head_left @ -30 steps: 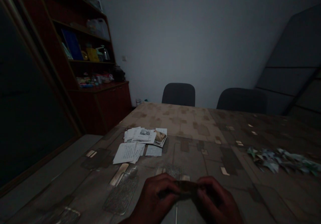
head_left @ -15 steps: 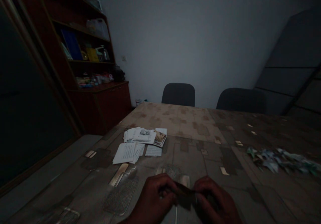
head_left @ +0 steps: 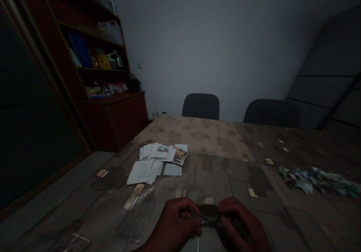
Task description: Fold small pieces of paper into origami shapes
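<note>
As left hand (head_left: 179, 219) pinches dark piece (head_left: 209, 210), right hand (head_left: 241, 220) likewise.

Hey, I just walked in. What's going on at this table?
Someone is holding a small dark piece between both hands, with the left hand and the right hand pinching it at opposite ends. It's too dim to tell exactly what it is. On the patterned tablecloth, loose cards lie spread out beyond the left hand, and a rumpled heap, perhaps folded paper, sits off to the right.
</note>
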`<state>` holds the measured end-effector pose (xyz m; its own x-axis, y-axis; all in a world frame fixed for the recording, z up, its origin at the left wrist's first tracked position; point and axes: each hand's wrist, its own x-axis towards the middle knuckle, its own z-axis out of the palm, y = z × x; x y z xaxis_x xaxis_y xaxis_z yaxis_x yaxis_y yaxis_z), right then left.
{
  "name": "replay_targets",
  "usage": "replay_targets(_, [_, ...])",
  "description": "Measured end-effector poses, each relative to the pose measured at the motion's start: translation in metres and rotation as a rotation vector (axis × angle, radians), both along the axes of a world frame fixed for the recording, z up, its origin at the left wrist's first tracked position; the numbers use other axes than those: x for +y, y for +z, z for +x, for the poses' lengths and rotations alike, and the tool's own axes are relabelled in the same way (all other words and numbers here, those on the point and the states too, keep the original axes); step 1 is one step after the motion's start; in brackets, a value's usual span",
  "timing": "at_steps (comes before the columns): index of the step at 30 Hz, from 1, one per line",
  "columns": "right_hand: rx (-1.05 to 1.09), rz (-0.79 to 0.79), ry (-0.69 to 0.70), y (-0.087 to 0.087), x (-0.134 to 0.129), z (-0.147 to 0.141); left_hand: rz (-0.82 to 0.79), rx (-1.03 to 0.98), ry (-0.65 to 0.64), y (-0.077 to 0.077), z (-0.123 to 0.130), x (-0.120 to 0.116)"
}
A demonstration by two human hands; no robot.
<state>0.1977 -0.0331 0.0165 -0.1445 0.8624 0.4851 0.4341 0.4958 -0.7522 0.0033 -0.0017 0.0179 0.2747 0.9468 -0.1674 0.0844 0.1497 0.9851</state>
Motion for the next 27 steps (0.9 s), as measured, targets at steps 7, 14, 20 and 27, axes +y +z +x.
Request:
replay_targets(7, [-0.021,-0.013,0.047,0.002,0.001,-0.001,0.142,0.019,-0.006,-0.003,-0.003,-0.001])
replay_targets(14, [-0.058,-0.073,0.096,-0.002,0.000,0.003,0.672,0.079,-0.104,-0.004,-0.009,0.003])
replay_targets(20, [-0.094,0.003,0.143,-0.002,0.003,0.004,0.721,0.182,-0.109,-0.002,-0.010,0.004])
replay_targets(27, [-0.133,0.064,0.169,-0.001,0.002,0.002,0.631,0.335,-0.085,0.005,-0.009,-0.001])
